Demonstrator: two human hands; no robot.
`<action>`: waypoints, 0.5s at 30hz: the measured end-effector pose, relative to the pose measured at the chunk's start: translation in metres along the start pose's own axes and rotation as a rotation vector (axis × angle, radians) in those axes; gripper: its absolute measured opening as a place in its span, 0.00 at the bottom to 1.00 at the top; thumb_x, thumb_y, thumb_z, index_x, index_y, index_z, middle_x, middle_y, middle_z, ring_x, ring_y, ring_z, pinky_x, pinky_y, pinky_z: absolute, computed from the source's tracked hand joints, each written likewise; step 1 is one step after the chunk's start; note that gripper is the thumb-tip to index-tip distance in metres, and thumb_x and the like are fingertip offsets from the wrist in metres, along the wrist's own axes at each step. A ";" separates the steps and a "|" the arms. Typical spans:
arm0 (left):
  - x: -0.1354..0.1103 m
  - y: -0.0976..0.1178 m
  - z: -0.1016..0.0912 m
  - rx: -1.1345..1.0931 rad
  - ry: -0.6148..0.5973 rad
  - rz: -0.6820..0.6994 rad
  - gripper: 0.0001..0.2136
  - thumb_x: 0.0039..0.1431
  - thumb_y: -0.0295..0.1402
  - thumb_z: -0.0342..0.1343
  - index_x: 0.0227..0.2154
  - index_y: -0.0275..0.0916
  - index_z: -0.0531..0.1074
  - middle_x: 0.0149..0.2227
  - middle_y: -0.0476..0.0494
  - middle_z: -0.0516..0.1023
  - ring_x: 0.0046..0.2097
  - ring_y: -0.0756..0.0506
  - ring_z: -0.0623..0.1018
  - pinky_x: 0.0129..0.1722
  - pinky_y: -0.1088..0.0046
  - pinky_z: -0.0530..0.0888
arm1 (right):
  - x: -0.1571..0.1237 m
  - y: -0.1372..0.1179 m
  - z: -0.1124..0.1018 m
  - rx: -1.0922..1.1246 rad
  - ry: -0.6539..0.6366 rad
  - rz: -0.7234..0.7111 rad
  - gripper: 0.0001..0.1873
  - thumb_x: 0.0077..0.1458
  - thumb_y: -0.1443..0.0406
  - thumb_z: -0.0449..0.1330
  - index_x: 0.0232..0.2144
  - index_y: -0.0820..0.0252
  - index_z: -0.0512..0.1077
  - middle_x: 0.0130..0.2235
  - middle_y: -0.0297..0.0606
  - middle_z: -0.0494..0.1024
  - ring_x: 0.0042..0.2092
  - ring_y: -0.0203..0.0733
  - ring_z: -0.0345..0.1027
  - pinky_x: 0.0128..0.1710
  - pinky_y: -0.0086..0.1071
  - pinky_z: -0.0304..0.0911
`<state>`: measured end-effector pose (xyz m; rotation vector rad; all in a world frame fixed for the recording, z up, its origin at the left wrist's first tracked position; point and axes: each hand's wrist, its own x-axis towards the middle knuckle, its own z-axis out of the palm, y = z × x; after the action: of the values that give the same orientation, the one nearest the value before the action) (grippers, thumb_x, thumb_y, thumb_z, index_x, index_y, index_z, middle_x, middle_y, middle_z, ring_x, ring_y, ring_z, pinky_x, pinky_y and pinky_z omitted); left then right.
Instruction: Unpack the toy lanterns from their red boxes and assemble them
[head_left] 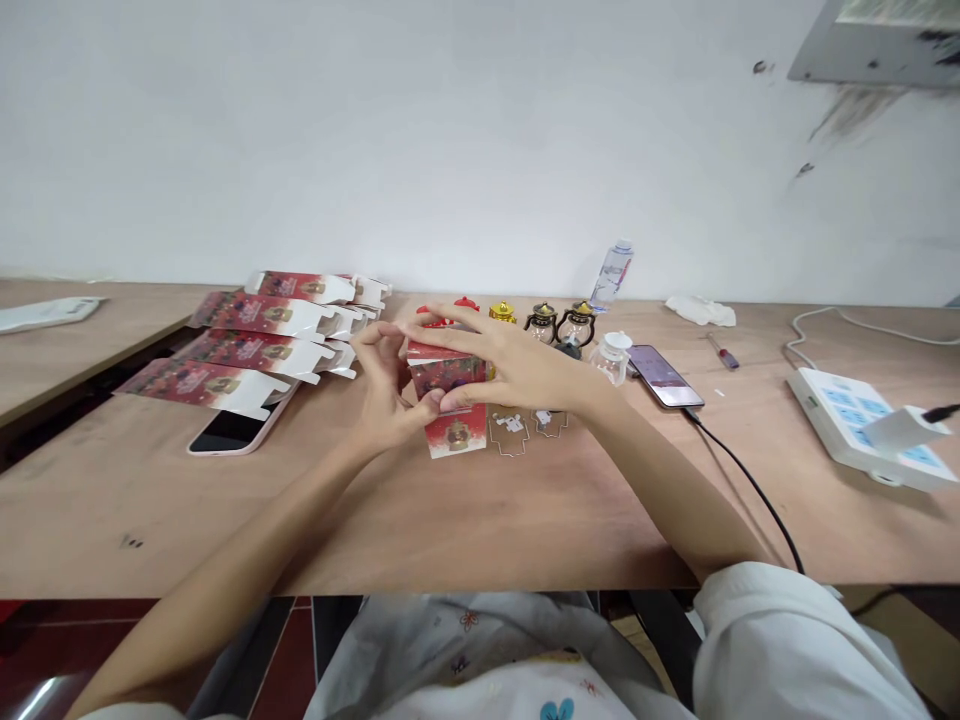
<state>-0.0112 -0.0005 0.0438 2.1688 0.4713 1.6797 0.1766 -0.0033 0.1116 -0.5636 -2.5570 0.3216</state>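
Observation:
A red printed cardboard box stands in front of me on the table, with a lantern picture on its lower face. My left hand grips its left side and top edge, thumb on the front. From the right, my right hand wraps over the upper part, its thumb meeting the left thumb. Just behind the hands are small lanterns: a red one, a gold one and dark bronze ones. A white-topped clear lantern sits to the right. The box's back is hidden.
Several flattened red boxes overlap at the left, partly over a phone. Wire pieces with white parts lie beside the box. Rightward are a bottle, a cabled phone, tissue, a screwdriver and a power strip.

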 end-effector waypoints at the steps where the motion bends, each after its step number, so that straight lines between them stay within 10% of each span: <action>1: 0.001 0.003 -0.002 -0.019 -0.031 -0.017 0.28 0.51 0.46 0.60 0.46 0.47 0.47 0.54 0.35 0.62 0.55 0.40 0.69 0.45 0.59 0.74 | -0.001 0.000 0.000 -0.003 0.007 0.003 0.33 0.54 0.50 0.57 0.60 0.42 0.54 0.66 0.35 0.51 0.65 0.53 0.45 0.61 0.53 0.48; 15: 0.019 0.008 -0.038 -0.213 -0.206 -0.276 0.30 0.51 0.38 0.62 0.52 0.48 0.51 0.53 0.39 0.65 0.47 0.42 0.75 0.39 0.61 0.77 | 0.007 -0.003 0.011 0.034 0.246 -0.134 0.18 0.62 0.59 0.50 0.54 0.47 0.66 0.58 0.37 0.64 0.60 0.40 0.56 0.60 0.43 0.55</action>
<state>-0.0435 0.0044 0.0723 1.9914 0.4839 1.2833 0.1641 -0.0041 0.1065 -0.3910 -2.3332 0.2327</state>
